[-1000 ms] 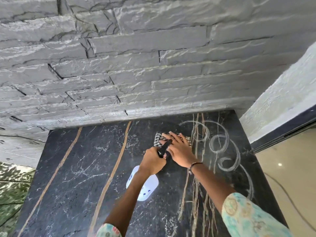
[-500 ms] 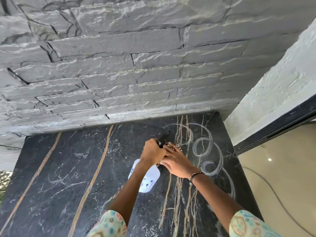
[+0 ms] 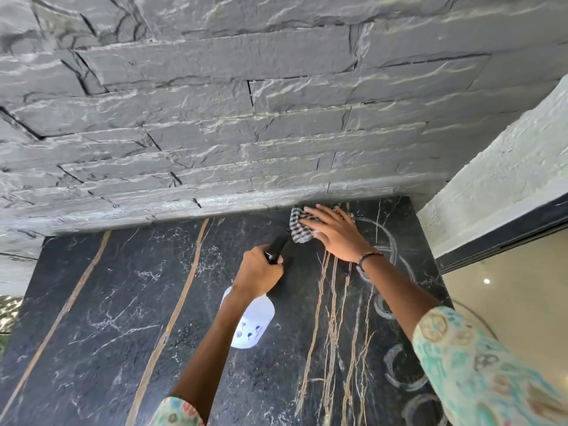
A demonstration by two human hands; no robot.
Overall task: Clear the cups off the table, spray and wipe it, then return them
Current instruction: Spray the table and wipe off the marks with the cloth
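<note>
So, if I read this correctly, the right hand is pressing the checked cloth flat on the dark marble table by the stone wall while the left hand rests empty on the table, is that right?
Not quite: the left hand is not empty. It grips the black head of the white spray bottle, as the head view shows. The rest stands: the right hand presses the checked cloth flat on the dark marble table by the stone wall.

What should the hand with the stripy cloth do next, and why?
Probably slide the cloth back toward the person, over the pale ring marks. The right hand presses it flat at the table's far edge, against the stone wall, so it cannot go farther. The left hand grips the spray bottle.
</note>
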